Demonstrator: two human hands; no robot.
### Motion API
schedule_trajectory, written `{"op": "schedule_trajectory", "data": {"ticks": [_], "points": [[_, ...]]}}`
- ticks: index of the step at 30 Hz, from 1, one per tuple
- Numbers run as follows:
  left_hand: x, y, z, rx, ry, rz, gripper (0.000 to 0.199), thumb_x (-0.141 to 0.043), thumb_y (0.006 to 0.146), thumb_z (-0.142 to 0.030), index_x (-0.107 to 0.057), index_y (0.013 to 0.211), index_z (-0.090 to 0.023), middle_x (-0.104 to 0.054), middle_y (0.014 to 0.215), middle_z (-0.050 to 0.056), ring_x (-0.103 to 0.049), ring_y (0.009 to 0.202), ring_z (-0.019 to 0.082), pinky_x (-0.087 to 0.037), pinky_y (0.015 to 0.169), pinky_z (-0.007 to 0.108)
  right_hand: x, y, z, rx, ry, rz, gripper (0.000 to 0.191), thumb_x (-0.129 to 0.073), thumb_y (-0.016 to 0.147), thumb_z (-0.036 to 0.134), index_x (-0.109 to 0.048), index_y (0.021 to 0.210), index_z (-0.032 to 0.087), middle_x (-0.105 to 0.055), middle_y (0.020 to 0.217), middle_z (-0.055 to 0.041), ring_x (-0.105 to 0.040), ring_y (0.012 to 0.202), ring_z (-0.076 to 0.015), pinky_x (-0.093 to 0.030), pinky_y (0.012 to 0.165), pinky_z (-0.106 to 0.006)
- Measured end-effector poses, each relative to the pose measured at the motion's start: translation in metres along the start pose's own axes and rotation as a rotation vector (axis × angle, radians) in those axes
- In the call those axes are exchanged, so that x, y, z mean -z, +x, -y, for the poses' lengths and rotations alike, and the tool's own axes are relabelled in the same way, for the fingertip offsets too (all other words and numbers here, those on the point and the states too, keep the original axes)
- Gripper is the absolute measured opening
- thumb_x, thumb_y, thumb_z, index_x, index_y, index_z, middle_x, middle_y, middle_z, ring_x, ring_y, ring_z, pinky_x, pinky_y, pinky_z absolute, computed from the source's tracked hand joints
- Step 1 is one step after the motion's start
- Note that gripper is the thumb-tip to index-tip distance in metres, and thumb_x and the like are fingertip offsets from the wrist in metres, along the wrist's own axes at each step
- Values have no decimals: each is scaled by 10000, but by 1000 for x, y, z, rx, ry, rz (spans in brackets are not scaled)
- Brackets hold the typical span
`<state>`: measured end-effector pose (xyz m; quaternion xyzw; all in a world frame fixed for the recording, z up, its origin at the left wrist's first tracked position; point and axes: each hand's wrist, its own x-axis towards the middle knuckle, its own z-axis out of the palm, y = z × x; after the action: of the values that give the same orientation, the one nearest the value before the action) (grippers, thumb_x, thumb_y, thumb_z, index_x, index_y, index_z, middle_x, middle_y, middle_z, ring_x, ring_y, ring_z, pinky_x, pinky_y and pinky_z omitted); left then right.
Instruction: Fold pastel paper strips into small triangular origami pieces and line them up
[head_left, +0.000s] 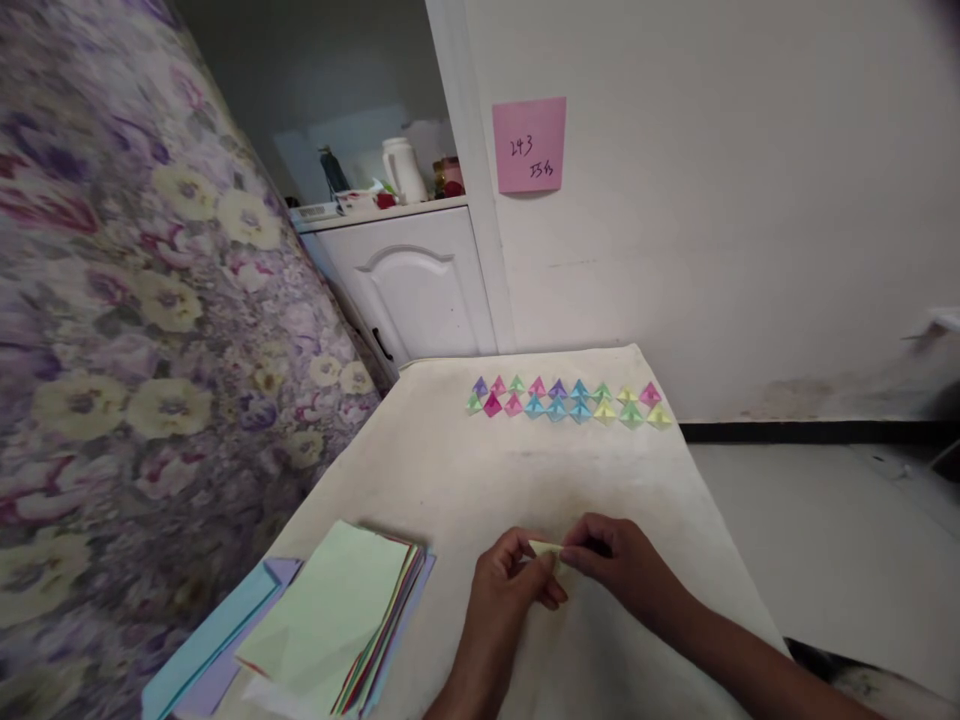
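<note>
Pale yellow folded paper: the small piece (544, 548) is held above the table (450, 475), between the two hands, at the fingertips.
Left hand: the person's left hand (512, 580) pinches the paper between thumb and fingers; the piece sticks up just past the thumb tip.
Right hand: the right hand (622, 558) pinches the paper's right-hand end, thumb and forefinger pressed together.
Folded paper pieces: two rows of small multicoloured pointed shapes (580, 409) lie beyond the hands, near the table's far edge.
Paper stack: coloured sheets, light green on top (330, 600), lie left of the left hand, well apart from the pinched piece.
</note>
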<state>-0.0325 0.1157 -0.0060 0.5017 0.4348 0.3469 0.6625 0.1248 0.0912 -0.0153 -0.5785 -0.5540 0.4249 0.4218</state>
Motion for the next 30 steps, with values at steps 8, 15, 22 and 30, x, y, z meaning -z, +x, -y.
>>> {"op": "schedule_trajectory", "data": {"ticks": [8, 15, 22, 30], "points": [[2, -2, 1, 13, -44, -36, 265, -583, 765, -367, -600, 722, -105, -641, 528, 46, -556, 489, 111, -419, 513, 208, 1, 0, 0, 14, -39, 17, 145, -582, 726, 258, -571, 624, 155, -521, 573, 18, -430, 566, -107, -321, 525, -216], [1, -3, 3, -25, -58, -54, 239, -582, 771, -336, -603, 697, -109, -614, 484, 21, -511, 445, 82, -379, 475, 180, 3, 2, 2, 7, 34, 79, 156, -580, 722, 235, -539, 598, 150, -467, 550, 35, -402, 548, -93, -303, 513, -207], [0, 1, 9, 87, -22, -27, 245, -599, 738, -363, -564, 675, -128, -609, 445, 20, -503, 377, 94, -376, 417, 189, 2, 5, -8, -21, 62, 95, 166, -575, 721, 247, -549, 593, 144, -452, 526, 38, -401, 518, -87, -302, 488, -202], [0, 2, 10, 49, -29, -104, 265, -602, 726, -355, -522, 592, -140, -584, 402, 11, -469, 354, 75, -338, 394, 168, 1, 8, -17, -99, 74, 110, 186, -559, 719, 275, -536, 586, 148, -462, 500, 38, -407, 452, -77, -320, 430, -188]]}}
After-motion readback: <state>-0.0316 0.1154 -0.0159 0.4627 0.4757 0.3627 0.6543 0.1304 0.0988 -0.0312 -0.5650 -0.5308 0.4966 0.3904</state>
